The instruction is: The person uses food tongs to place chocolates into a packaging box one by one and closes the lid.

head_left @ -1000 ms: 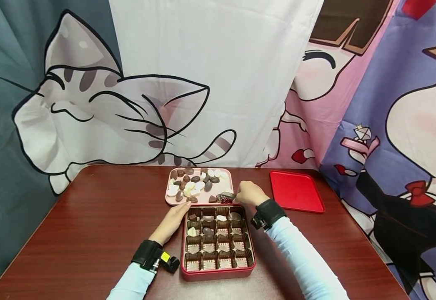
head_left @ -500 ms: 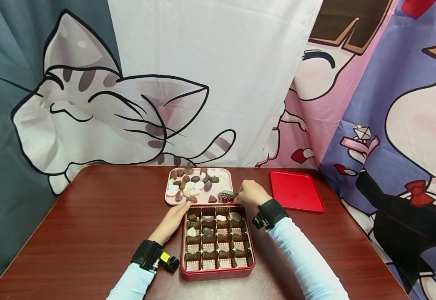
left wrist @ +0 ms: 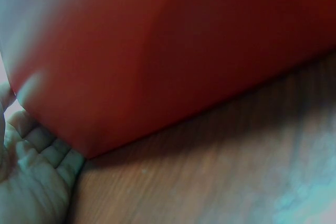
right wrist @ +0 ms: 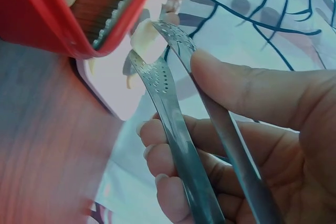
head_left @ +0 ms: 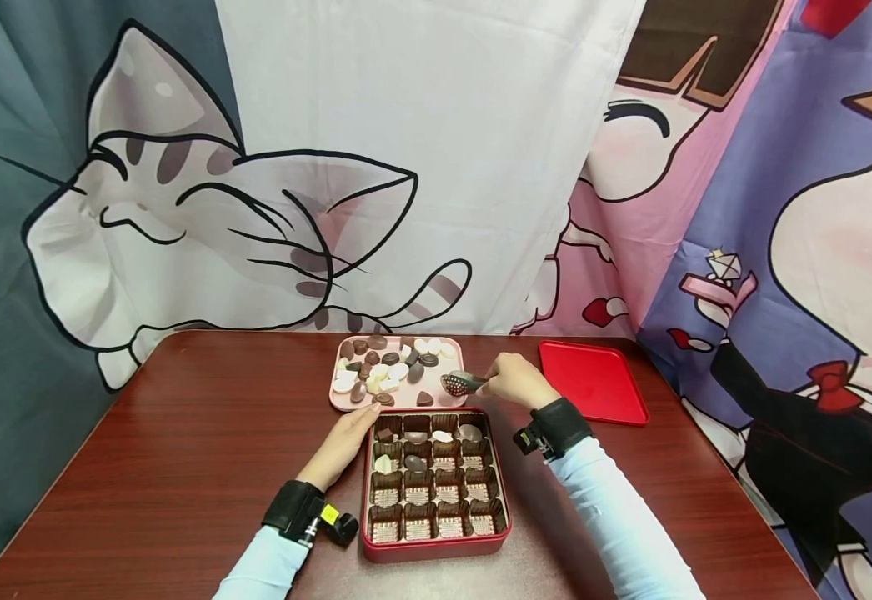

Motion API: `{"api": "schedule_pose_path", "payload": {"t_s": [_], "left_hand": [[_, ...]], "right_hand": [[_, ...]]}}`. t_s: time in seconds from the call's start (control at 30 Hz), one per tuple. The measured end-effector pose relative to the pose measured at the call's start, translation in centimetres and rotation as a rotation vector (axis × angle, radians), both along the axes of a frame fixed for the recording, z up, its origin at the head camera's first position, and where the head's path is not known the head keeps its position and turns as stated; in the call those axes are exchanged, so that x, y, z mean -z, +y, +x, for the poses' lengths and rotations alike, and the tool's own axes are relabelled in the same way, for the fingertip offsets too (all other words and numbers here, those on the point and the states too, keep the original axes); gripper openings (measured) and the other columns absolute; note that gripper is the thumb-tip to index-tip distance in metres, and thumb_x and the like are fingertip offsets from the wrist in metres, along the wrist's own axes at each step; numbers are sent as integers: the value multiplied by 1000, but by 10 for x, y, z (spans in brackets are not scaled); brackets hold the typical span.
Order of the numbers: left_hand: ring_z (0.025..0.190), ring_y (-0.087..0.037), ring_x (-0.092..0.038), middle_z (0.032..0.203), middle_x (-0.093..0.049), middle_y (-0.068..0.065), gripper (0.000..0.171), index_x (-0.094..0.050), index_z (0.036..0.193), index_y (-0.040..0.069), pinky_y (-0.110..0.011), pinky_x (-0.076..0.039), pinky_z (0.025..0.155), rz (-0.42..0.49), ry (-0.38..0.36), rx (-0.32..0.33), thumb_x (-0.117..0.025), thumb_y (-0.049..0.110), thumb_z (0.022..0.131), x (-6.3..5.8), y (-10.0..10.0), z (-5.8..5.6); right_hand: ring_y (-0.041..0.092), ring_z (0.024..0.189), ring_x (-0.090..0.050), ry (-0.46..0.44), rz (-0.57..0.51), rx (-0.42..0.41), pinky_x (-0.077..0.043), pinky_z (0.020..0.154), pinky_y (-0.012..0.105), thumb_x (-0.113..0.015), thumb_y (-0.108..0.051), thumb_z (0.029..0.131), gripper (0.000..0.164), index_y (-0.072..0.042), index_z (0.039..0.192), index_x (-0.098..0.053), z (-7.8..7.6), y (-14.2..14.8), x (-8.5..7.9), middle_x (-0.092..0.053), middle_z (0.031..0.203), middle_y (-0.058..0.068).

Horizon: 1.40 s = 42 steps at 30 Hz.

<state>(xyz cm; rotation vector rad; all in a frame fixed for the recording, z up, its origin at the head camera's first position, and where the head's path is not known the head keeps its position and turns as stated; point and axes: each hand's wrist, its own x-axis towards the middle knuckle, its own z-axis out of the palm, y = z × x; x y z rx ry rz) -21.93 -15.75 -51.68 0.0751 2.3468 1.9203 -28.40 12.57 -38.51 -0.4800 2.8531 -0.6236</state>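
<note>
My right hand (head_left: 517, 382) pinches metal tongs (head_left: 462, 382) with perforated ends, raised above the pink tray (head_left: 453, 368). In the right wrist view a white chocolate (right wrist: 147, 43) sits between the ends of the tongs. My left hand (head_left: 346, 442) holds the far left corner of a red chocolate box (head_left: 436, 550), its fingers bent round that corner in the left wrist view. Brown compartments line the box. Its back row holds chocolates, and a white chocolate (head_left: 383, 464) and a dark chocolate (head_left: 416, 462) lie in the second row.
Several dark, brown and white chocolates lie on the pink tray behind the box. A red lid-like tray (head_left: 593, 381) lies at the right on the wooden table (head_left: 218, 450). A printed curtain (head_left: 436, 167) hangs behind the table.
My right hand has lifted the tongs off the pink tray and moved them slightly right and upward. The left hand and the chocolate box have stayed where they were.
</note>
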Motion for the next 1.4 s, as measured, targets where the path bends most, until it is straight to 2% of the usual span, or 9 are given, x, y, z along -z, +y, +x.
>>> {"api": "schedule_pose_path", "payload": {"t_s": [0.17,0.4,0.7,0.83,0.93,1.1,1.3,1.4], "left_hand": [[154,-41,-29,159,-39,-28,59,-41,151,-9,-56,-24,129,-3,3,4,-42,34,110,0,-1,0],[154,-42,-28,159,-38,-28,61,-40,151,-9,-57,-24,129,-13,-3,5,-42,36,110,0,-1,0],[154,-42,-28,159,-38,-28,61,-40,151,-9,-57,-24,129,-6,-6,10,-42,35,110,0,0,1],[154,-42,-27,160,-37,-28,60,-40,151,-9,-57,-24,129,-3,-7,13,-42,35,110,0,-1,1],[154,-41,-28,159,-38,-28,60,-40,151,-8,-57,-25,129,-10,1,12,-43,35,110,0,-1,1],[154,-40,-30,159,-41,-27,59,-42,150,-8,-56,-25,129,5,6,16,-42,35,110,0,-1,0],[154,-40,-30,158,-41,-27,58,-43,150,-8,-56,-24,129,7,6,16,-41,35,110,0,0,0],[151,-41,-36,155,-47,-26,56,-48,147,-8,-55,-28,128,-4,16,1,-42,34,110,1,0,1]], "right_hand": [[11,58,-41,4,-19,-18,-32,52,22,-76,-13,83,13,-2,84,-82,7,8,-9,-73,72,9],[12,57,-39,20,-9,-28,-30,53,23,-74,-14,84,11,-9,76,-80,20,17,-19,-56,61,-3],[11,56,-37,16,0,-88,-28,52,23,-74,-14,86,16,-11,70,-76,45,21,-27,-50,58,-6],[11,61,-42,6,-4,-109,-32,55,23,-75,-13,85,10,-10,76,-79,58,21,-28,-57,66,-4],[11,69,-48,26,14,-132,-37,60,23,-78,-13,83,5,-10,85,-81,66,21,-29,-65,78,-1],[11,73,-52,42,44,-168,-42,63,24,-80,-15,83,12,-8,93,-82,77,20,-27,-68,86,2],[9,71,-49,31,34,-206,-40,61,21,-80,-10,82,8,-8,89,-82,83,19,-19,-69,82,1],[10,68,-46,22,27,-211,-36,59,21,-80,-10,81,5,-7,84,-82,84,18,-16,-68,78,1]]}}
